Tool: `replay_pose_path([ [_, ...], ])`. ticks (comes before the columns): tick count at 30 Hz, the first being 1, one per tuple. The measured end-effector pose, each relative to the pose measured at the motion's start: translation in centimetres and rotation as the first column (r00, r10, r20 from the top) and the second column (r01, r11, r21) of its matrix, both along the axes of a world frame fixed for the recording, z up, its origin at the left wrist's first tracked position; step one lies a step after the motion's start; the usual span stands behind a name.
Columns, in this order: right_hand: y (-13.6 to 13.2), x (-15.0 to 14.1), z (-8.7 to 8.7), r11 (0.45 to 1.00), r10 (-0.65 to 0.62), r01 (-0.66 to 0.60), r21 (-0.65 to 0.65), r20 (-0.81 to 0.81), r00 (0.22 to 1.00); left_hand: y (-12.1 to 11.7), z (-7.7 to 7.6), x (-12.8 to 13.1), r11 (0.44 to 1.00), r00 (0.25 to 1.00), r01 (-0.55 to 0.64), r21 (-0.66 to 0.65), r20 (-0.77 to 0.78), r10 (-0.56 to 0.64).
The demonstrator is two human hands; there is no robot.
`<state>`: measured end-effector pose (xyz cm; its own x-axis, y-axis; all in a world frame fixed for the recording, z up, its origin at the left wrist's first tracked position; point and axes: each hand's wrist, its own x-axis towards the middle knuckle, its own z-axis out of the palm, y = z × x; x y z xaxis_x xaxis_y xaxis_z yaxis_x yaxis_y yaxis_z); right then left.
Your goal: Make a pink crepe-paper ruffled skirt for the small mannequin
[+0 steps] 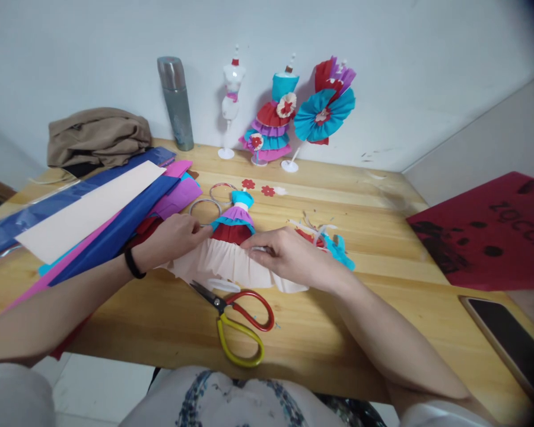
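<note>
On the table before me lies a small dress form in a layered paper dress [240, 213], with a blue top, purple and blue ruffles and a red tier. A pleated cream crepe paper strip [231, 261] spreads across its lower end. My left hand [178, 234] pinches the strip's upper edge at the left of the red tier. On the other side, my right hand [285, 252] has thumb and fingers closed on the same edge. Scissors [220, 305] with one red and one yellow handle lie open just below the strip.
Coloured paper sheets [111, 228] are piled at left, near a brown cloth [98, 139] and a flask [175, 104]. Dressed mannequins [276, 118] stand along the wall. Paper scraps [333, 246], a red bag [485, 237] and a phone [502, 338] lie to the right.
</note>
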<state>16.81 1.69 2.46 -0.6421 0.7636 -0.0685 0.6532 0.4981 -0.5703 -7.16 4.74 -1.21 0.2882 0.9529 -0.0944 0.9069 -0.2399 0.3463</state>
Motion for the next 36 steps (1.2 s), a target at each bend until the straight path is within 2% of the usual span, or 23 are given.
replay_pose_path([
  [4, -0.4, -0.2, 0.3, 1.0, -0.013, 0.013, -0.028, -0.003, 1.0, 0.0, 0.0, -0.1, 1.0, 1.0, 0.026, 0.006, 0.013, -0.026],
  [9, 0.5, 1.1, 0.0, 1.0, -0.024, 0.021, -0.017, -0.164, 0.986, -0.2, 0.3, -0.4, 1.0, 0.992, -0.029, -0.005, 0.124, 0.029],
  [12, 1.3, 2.1, -0.5, 0.998, -0.062, 0.061, -0.01, -0.194, 0.979, -0.3, 0.8, -0.7, 0.992, 0.975, -0.069, -0.106, 0.202, 0.089],
  [15, 1.7, 2.5, -0.6, 0.998, -0.058, 0.053, -0.037, -0.148, 0.987, -0.3, 1.3, -0.8, 0.972, 0.947, -0.067, -0.224, 0.294, 0.133],
  [19, 1.4, 2.1, -0.2, 0.996, 0.012, -0.019, -0.083, -0.083, 0.996, -0.3, 1.3, -0.9, 0.931, 0.89, -0.109, -0.349, 0.383, 0.248],
  [22, 1.0, 1.8, 0.2, 0.995, -0.004, -0.005, -0.099, -0.092, 0.996, -0.2, 1.1, -0.9, 0.904, 0.871, -0.113, -0.412, 0.396, 0.289],
  [24, 0.8, 1.7, 0.4, 0.996, -0.022, 0.012, -0.091, -0.106, 0.994, -0.1, 0.8, -1.0, 0.934, 0.903, -0.123, -0.337, 0.352, 0.246],
  [27, 0.4, 1.6, 0.5, 0.998, -0.016, 0.008, -0.064, -0.117, 0.993, 0.3, 0.2, -1.1, 0.986, 0.957, -0.115, -0.121, 0.254, 0.143],
  [31, -0.1, 1.6, 0.7, 0.996, -0.051, 0.04, -0.074, -0.158, 0.986, 0.4, -0.3, -0.6, 0.991, 0.976, -0.117, 0.063, 0.193, 0.102],
  [33, -0.3, 1.6, 0.9, 0.994, -0.081, 0.064, -0.091, -0.201, 0.976, 0.4, -0.1, -0.4, 0.99, 0.975, -0.114, 0.083, 0.202, 0.095],
  [36, -0.2, 1.9, 1.2, 0.987, -0.133, 0.106, -0.118, -0.248, 0.96, 0.3, 0.2, -0.4, 0.996, 0.946, -0.059, -0.061, 0.314, 0.075],
])
